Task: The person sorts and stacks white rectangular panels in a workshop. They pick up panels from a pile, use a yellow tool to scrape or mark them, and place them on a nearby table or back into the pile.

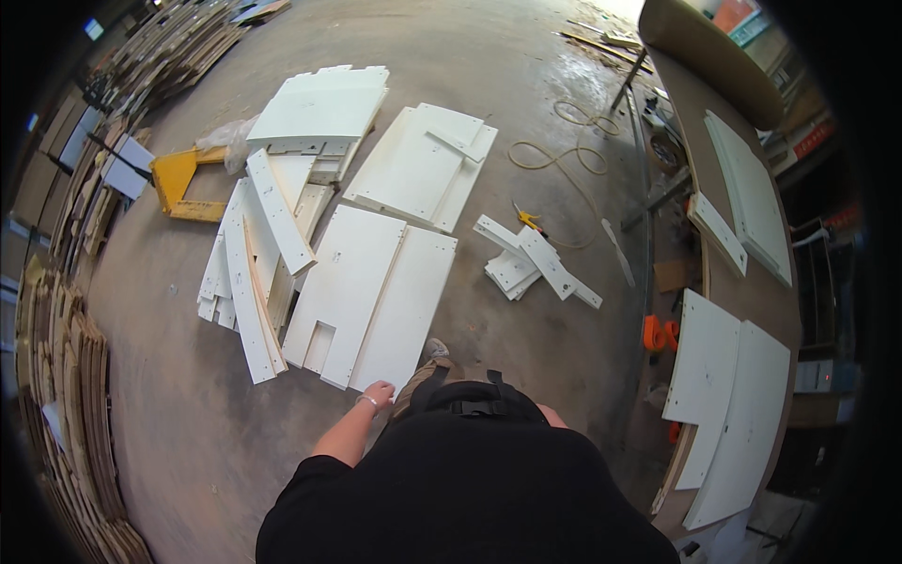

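My left hand [380, 395] hangs beside my body, its fingers loosely curled, near the lower corner of a white panel with drilled holes [409, 303]. Whether it touches the panel cannot be told. The right hand is out of view; only a bit of forearm shows at my right side. Beside that panel lies another with a rectangular cutout [359, 261]. Further off, more white panels [416, 162] are stacked, with a narrow strip [454, 146] on top. To the left, long white boards [280, 211] lie crosswise on a pile. A small heap of white strips [546, 261] rests on the floor to the right.
A yellow air blow gun [527, 218] and a looped hose [585, 183] lie on the floor. A long workbench [719, 282] at the right holds white panels [747, 416]. At the left are a yellow pallet jack [173, 187] and stacked boards [77, 374].
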Demonstrator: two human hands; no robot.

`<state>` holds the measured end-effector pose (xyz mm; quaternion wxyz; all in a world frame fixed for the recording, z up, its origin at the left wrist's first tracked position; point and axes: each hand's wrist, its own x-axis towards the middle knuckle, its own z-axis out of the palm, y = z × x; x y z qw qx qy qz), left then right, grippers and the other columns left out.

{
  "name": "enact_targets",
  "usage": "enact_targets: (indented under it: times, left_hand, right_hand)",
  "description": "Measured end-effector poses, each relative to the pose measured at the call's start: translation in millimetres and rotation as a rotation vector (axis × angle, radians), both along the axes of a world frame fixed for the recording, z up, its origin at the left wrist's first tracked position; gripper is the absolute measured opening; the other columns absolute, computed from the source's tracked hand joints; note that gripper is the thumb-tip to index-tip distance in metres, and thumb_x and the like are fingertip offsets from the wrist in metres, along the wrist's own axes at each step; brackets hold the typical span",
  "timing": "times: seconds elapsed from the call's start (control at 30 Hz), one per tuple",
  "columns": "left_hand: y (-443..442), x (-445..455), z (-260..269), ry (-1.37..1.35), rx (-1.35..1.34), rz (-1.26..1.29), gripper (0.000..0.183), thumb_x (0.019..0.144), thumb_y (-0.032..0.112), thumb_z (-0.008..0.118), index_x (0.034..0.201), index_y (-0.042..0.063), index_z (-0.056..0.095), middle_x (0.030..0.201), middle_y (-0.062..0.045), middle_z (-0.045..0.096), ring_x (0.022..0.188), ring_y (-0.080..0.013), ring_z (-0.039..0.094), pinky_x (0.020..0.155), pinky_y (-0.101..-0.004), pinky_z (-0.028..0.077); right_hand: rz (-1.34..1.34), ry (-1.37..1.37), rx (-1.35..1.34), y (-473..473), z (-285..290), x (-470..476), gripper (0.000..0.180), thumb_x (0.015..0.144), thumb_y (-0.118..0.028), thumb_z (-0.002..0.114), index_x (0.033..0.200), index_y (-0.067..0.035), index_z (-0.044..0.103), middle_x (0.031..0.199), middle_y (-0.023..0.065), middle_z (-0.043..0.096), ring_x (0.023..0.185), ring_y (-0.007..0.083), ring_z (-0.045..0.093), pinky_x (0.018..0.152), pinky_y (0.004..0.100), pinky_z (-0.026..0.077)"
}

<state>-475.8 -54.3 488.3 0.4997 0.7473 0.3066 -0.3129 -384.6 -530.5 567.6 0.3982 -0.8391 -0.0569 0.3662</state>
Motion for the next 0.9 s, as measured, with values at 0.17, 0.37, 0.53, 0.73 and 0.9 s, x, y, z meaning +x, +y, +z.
enact_targets:
  times: [0.17,0.37,0.53,0.73,0.9]
  left_hand:
    - [8.4,91.6,23.2,-0.133,-0.053,0.040,0.034,0.084,0.027,0.055,0.109,0.004,0.060,0.086,-0.005,0.064,0.072,-0.0119,0.061,0.057,-0.0251,0.046]
    - [79.4,127.3,28.9,-0.087,-0.129,0.289,0.041,0.085,0.029,0.056,0.117,0.004,0.055,0.095,-0.006,0.064,0.078,-0.0139,0.063,0.057,-0.0259,0.046]
    - [99.8,107.8,-5.0,-0.019,-0.067,0.298,0.044,0.084,0.034,0.058,0.118,0.006,0.055,0.098,-0.008,0.063,0.079,-0.0172,0.064,0.053,-0.0262,0.045]
    - [37.3,76.5,-43.2,-0.109,-0.131,0.529,0.034,0.087,0.032,0.056,0.108,0.005,0.060,0.087,-0.009,0.064,0.075,-0.0145,0.063,0.056,-0.0267,0.046]
    - [-11.2,46.7,-47.2,-0.305,0.139,0.590,0.029,0.086,0.033,0.055,0.081,0.007,0.064,0.068,-0.004,0.059,0.061,-0.0122,0.055,0.055,-0.0287,0.043]
  right_hand:
    - [0.092,-0.180,0.022,64.4,55.6,65.9,0.027,0.084,-0.026,0.057,0.089,0.000,0.061,0.091,0.0225,0.063,0.090,0.0352,0.061,0.074,0.0400,0.046]
    - [0.086,0.036,-0.269,132.1,77.5,144.5,0.033,0.085,-0.032,0.060,0.086,0.001,0.060,0.084,0.0204,0.063,0.081,0.0315,0.061,0.071,0.0384,0.046]
    - [0.328,0.048,-0.324,166.3,94.1,204.0,0.035,0.085,-0.034,0.060,0.085,0.001,0.061,0.085,0.0203,0.064,0.082,0.0324,0.062,0.072,0.0386,0.047]
    - [0.753,0.087,-0.384,223.2,88.7,278.3,0.039,0.084,-0.039,0.059,0.089,-0.001,0.063,0.090,0.0209,0.064,0.086,0.0356,0.061,0.076,0.0403,0.047]
    - [1.159,0.269,-0.525,275.5,70.7,339.6,0.042,0.085,-0.041,0.056,0.094,0.000,0.063,0.090,0.0204,0.064,0.088,0.0345,0.062,0.075,0.0414,0.048]
